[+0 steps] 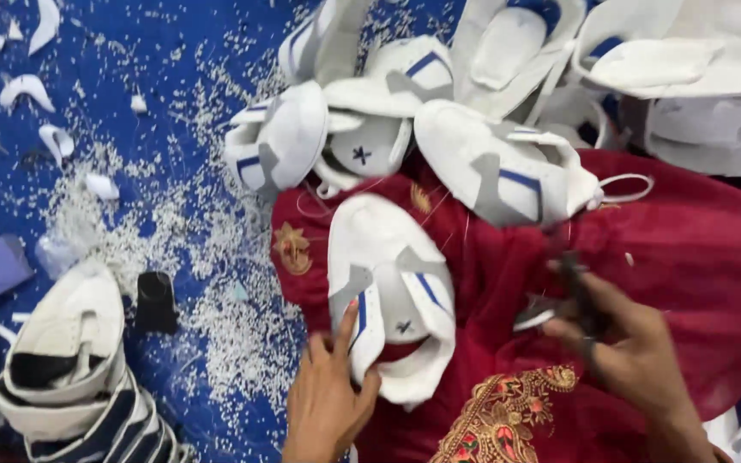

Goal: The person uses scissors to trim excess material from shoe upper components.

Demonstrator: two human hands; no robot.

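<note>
We see our left hand [326, 396] pinching the near edge of a white shoe upper [392, 291] with blue stripes, thumb on top, the piece lying on our lap over the red embroidered cloth [688, 249]. Our right hand [623, 343] is closed around dark scissors [578, 291], blurred, just right of the upper. A heap of similar uppers [490, 163] sits beyond. White trimmings [216, 257] litter the blue floor [147, 51]; stacked uppers [66, 360] stand at left.
</note>
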